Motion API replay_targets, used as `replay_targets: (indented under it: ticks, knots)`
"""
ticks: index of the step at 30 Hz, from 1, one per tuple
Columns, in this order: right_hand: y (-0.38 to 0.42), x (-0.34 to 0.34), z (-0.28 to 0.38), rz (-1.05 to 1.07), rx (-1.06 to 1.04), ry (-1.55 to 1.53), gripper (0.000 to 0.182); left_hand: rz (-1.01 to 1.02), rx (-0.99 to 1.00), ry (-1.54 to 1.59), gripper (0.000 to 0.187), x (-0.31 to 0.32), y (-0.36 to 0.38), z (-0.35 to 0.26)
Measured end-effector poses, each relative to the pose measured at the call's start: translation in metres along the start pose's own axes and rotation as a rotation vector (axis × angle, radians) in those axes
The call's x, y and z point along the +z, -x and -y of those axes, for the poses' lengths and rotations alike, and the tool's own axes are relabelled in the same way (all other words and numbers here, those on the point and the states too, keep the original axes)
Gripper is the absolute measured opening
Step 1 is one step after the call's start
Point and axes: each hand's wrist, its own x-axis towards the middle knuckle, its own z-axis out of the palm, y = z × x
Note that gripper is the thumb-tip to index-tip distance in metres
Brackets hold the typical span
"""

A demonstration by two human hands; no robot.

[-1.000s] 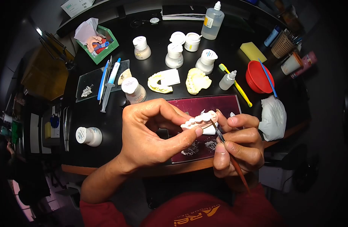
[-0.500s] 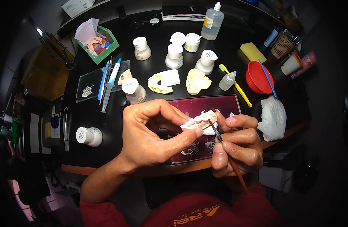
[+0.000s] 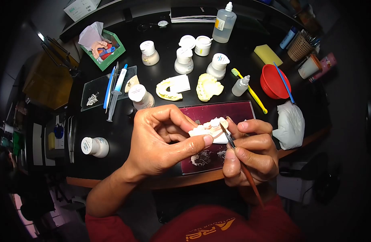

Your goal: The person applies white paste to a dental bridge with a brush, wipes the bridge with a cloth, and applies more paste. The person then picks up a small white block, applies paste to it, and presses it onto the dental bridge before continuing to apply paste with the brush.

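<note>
My left hand (image 3: 159,141) pinches a pale dental model (image 3: 211,130) between thumb and fingers, with its row of teeth facing up. A fine brush (image 3: 249,177) with a reddish-brown handle is in my right hand (image 3: 256,151), held like a pen. Its dark tip meets the right end of the tooth row, and a right fingertip is close beside that end. Below both hands lies a dark red glass slab (image 3: 244,113) bearing smears of whitish material. Just beyond my left hand stands a white-capped powder jar (image 3: 140,97).
Yellowish plaster models (image 3: 209,86) and several white-capped jars (image 3: 183,60) stand behind the slab. To the right are a dropper bottle (image 3: 240,86), a yellow toothbrush (image 3: 254,97), a red bowl (image 3: 274,82) and a crumpled white tissue (image 3: 290,125). A syringe (image 3: 115,101) lies at left.
The dental model has shifted slightly left and turned in my left hand, showing more of its right end. The brush tip has moved a little left and up with it.
</note>
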Motion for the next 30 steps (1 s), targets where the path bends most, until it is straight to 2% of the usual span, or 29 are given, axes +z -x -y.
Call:
replay_targets:
  ticks: [5,8,16,23,26,30]
  knots:
    - [-0.002,-0.001,0.001,-0.001,0.004,-0.019,0.031,0.014,-0.032,-0.040,0.022,0.001,0.000,-0.005]
    - [0.000,-0.002,0.001,-0.018,0.016,-0.066,0.031,0.015,0.018,0.035,0.022,0.000,0.000,0.003]
    - [0.003,-0.004,0.001,-0.022,0.037,-0.175,0.029,0.041,-0.087,-0.060,0.026,0.009,-0.002,-0.003]
    - [0.000,0.000,0.003,-0.028,0.019,-0.162,0.023,0.122,-0.119,-0.056,0.035,0.009,-0.001,-0.001]
    - [-0.001,-0.001,0.003,-0.030,0.011,-0.170,0.022,0.185,-0.066,-0.125,0.033,0.007,-0.002,0.000]
    - [0.003,-0.022,-0.001,-0.050,-0.005,-0.050,0.026,0.142,-0.095,-0.108,0.030,0.008,0.000,0.001]
